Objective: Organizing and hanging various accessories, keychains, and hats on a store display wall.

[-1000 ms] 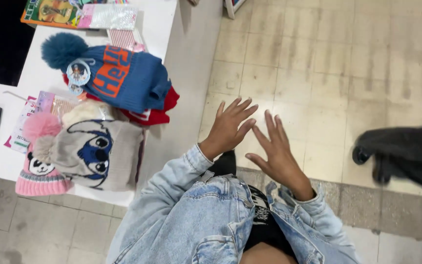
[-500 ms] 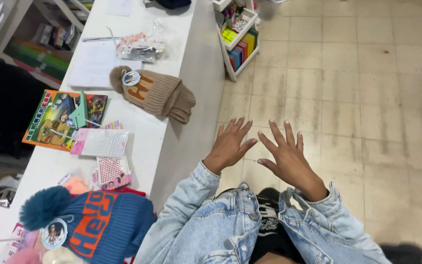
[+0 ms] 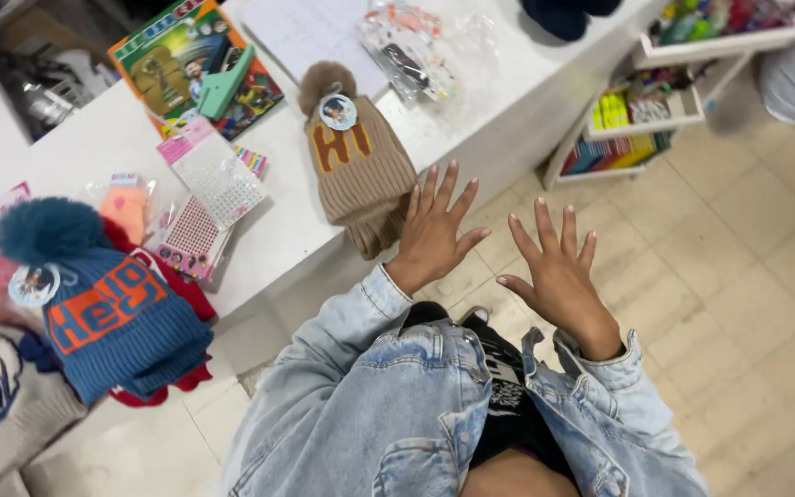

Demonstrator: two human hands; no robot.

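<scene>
Both the left hand (image 3: 436, 230) and the right hand (image 3: 558, 276) hover spread wide and empty, the left nearest the tan knitted pompom hat (image 3: 356, 166) lying at the white bench (image 3: 103, 147) edge, which looks soft, light and floppy, best gripped by its folded cuff.

The tan ribbed knit beanie (image 3: 358, 170) nearest the hands lies flat just above the frame's centre, on the white counter's near edge, its brown pompom pointing to the upper left, orange letters and a round tag on its front, its folded cuff overhanging the edge.
</scene>
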